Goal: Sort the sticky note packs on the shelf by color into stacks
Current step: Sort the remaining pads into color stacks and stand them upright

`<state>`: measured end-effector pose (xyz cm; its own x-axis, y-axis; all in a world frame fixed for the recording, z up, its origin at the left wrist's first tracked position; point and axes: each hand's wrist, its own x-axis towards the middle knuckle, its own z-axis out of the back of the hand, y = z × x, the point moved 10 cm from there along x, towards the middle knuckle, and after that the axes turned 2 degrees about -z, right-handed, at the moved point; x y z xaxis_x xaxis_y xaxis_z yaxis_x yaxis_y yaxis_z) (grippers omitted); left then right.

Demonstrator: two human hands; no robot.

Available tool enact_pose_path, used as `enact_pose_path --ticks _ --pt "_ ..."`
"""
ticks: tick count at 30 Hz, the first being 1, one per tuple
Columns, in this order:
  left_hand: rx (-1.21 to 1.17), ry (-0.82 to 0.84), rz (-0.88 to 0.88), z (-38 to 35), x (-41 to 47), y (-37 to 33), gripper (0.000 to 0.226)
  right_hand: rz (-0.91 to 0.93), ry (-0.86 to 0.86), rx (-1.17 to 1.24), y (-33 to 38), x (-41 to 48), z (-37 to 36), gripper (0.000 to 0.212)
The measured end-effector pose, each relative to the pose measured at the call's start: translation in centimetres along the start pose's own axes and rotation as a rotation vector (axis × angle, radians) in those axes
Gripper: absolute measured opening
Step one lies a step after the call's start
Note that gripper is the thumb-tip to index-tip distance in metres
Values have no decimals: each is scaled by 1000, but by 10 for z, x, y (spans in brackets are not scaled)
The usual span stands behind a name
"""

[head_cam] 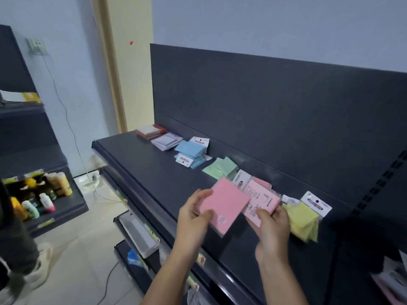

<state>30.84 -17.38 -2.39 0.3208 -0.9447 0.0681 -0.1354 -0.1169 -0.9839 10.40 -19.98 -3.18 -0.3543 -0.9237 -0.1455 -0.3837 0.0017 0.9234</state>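
Sticky note packs lie in a row along the back of a dark shelf (154, 172). My left hand (193, 213) grips a pink pack (224, 204) by its left edge, tilted above the shelf. My right hand (272, 221) pinches a second pink pack (261, 202) with printing on its face, just right of the first. Beyond them lie green packs (222, 168), blue packs (190, 150), lilac packs (166, 141) and red-edged packs (150, 130). Yellow packs (305, 219) lie to the right of my right hand.
Lower shelves (136, 234) hold a white tray and small boxes. A second rack (41, 194) at the left carries bottles. A person's leg and shoe (28, 267) stand at the lower left. A cable (66, 119) runs down the wall.
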Motion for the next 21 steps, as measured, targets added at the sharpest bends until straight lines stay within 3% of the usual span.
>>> enact_pose_path --ticks 5,9,14,18,21 --pt "-82 59 208 -56 71 30 41 124 -258 -54 17 62 13 30" --pt "-21 113 250 -92 113 44 39 448 -321 -290 61 84 11 30" --pt "167 333 133 -144 135 49 41 698 -152 -860 60 95 -26 38" --pt "497 460 -99 -160 142 52 42 518 147 -1296 6 120 -52 44" --pt "388 590 37 -163 141 75 55 501 168 -1390 -8 127 -55 60"
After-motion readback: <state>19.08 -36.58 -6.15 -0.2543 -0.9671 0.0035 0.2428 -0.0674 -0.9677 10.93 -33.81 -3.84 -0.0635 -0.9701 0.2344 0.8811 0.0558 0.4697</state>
